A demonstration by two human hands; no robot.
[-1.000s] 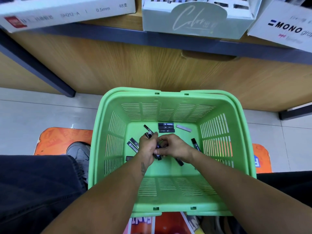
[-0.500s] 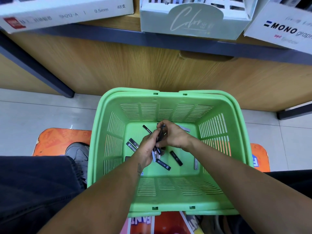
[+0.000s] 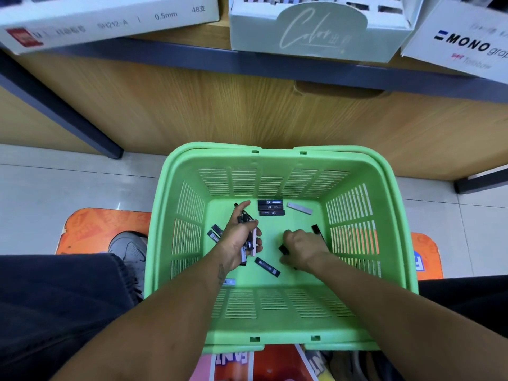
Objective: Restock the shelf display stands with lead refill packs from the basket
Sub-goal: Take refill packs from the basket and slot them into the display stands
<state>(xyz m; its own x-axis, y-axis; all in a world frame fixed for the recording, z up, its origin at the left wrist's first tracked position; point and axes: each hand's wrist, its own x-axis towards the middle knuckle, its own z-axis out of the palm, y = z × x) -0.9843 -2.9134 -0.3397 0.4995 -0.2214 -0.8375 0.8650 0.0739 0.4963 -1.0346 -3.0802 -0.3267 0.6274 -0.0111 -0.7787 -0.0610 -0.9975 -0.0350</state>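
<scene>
A: Where are the packs lying?

B: They are sitting down in the green basket (image 3: 275, 160), on its floor. Three black packs (image 3: 270, 207) are lying side by side near the far wall. A grey pack (image 3: 299, 208) is lying just right of them.

A: What is the left hand doing?

B: The left hand (image 3: 237, 240) is curling round a bunch (image 3: 250, 243) of packs. The bunch is sticking out past the fingers, and one pack in it is looking pink.

A: And the right hand?

B: The right hand (image 3: 302, 250) is reaching down to the basket floor. Its fingers are bending round a black pack (image 3: 284, 249) and pinching it.

A: Are more packs lying loose?

B: Yes. One pack (image 3: 267, 266) is lying between the two wrists. Two more (image 3: 215, 232) are lying by the left wall, just beside the left hand. Another (image 3: 319, 233) is leaning near the right wall.

A: Where is the basket sitting?

B: It is sitting on the floor (image 3: 55, 185), in front of a wooden shelf (image 3: 192, 111). White boxes (image 3: 316, 28) are standing up on that shelf. A grey shoe (image 3: 129, 250) is showing to the left of the basket.
</scene>
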